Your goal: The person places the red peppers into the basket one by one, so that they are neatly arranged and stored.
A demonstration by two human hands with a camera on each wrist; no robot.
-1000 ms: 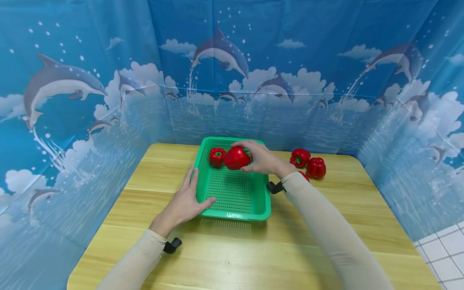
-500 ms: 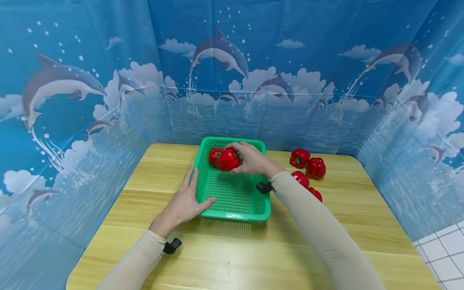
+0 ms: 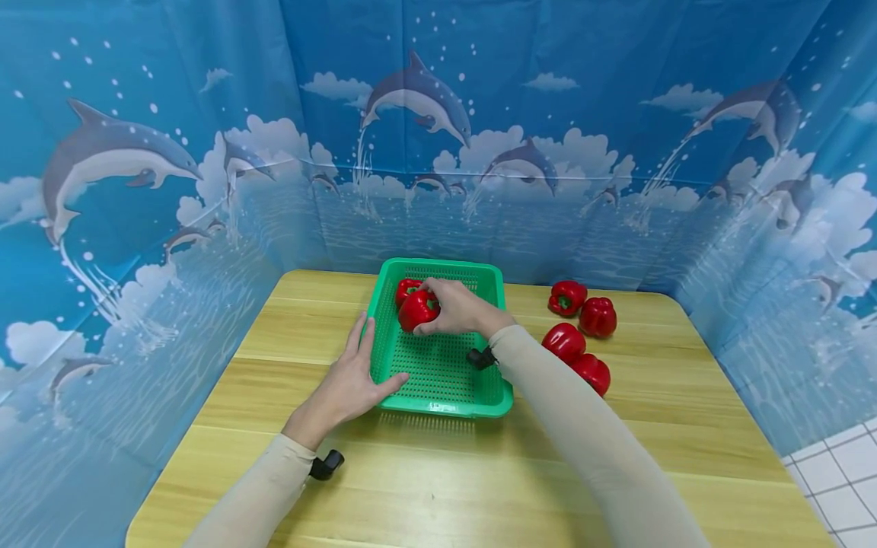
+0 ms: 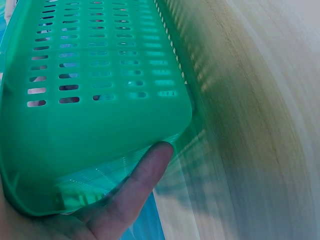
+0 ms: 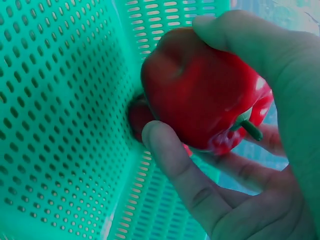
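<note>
The green basket [image 3: 438, 408] has your left hand [image 3: 352, 387] against its side, fingers extended. Inside it, your right hand's [image 3: 457, 307] fingers grip a red pepper [image 3: 416, 312], presumably light, firm, slick; hold its broad sides, clear of the stem [image 5: 246, 125].

Ahead of me and along both sides I see a blue curtain [image 3: 479, 221], its sheets creased and lightly folded, printed with leaping dolphins [image 3: 123, 148], white clouds [image 3: 267, 141], pale dots of spray and rippling water lower down. Before me spreads a light, yellowish wooden surface [image 3: 685, 426] with banded grain and rounded far corners, its far edge close to the curtain. A soft glare whitens its near part. At my lower right, white square tiles [image 3: 839, 476] show dark joints.
</note>
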